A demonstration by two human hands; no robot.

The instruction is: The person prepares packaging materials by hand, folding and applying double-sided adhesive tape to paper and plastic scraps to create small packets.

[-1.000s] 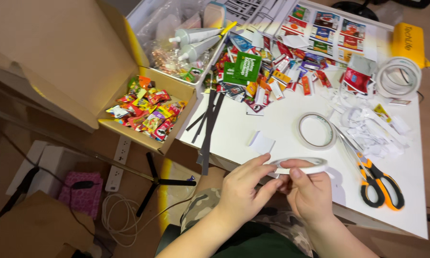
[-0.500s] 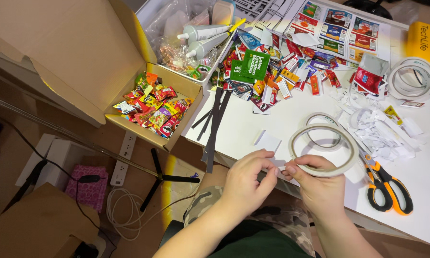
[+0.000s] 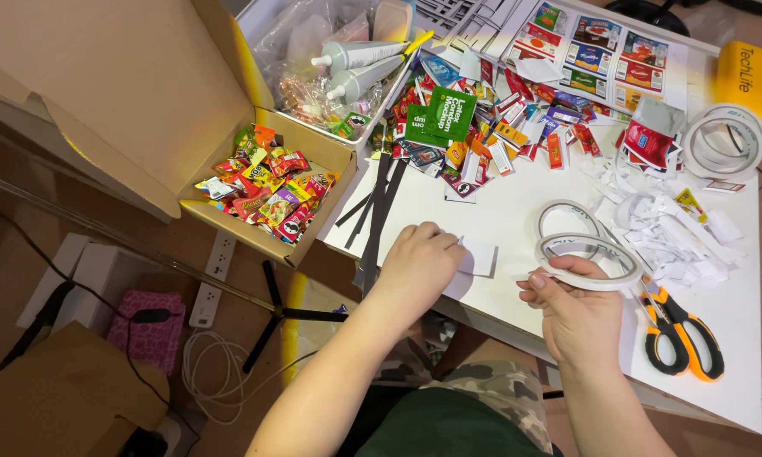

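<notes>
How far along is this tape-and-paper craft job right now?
Done, by the look of it: the cardboard box already holds a heap of finished miniature packets, and white offcuts lie beside the scissors. In hand: the right hand holds a tape roll, while the left hand presses on a small white card. Left: a large pile of loose printed packets sits on the table.

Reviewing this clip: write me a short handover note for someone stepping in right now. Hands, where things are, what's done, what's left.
Left hand: knuckles up, pressing on a small white paper piece on the white table.
Right hand: holds a roll of tape above the table edge.
Nearby: orange-handled scissors, paper scraps, a second tape roll, miniature packets in the cardboard box.
Done: scraps show cutting.
Left: whether tape is on the piece cannot be told.
</notes>
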